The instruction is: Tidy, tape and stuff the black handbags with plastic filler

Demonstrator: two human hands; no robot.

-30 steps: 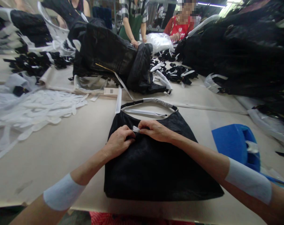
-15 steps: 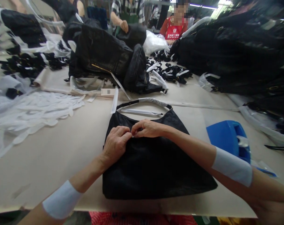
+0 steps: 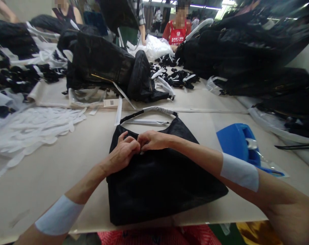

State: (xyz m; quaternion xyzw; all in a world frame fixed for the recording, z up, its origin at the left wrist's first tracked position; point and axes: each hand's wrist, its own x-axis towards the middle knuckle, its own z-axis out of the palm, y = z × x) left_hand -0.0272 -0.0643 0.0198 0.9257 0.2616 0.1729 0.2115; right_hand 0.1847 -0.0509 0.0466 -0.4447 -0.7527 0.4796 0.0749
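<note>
Black handbag (image 3: pixel 164 187) lies flat on the pale table (image 3: pixel 67 163), its lower edge near the table's near edge, its handle (image 3: pixel 159 109) arched at the far end and partly wrapped in white. At the bag's upper middle we see a small white scrap (image 3: pixel 142 152), mostly hidden. Our right hand (image 3: pixel 155 140) has thumb and fingertips pinched on it; our left hand (image 3: pixel 122 153) meets them from the other side, fingers bunched, one raised. We cannot tell whether the left grips the scrap too. Pale patches (image 3: pixel 239 173) wrap both forearms. Right of the bag, well apart, we record a blue holder (image 3: pixel 233 141); on the left, a spread of white strips (image 3: pixel 39 127). Beyond the handle we log a printed tag (image 3: pixel 112 102) and a heap of black bags (image 3: pixel 100 61), with a larger bag pile (image 3: pixel 236 51) at far right. Across the table we observe a person in a red apron (image 3: pixel 177 35) beside clear plastic (image 3: pixel 156 47).
</note>
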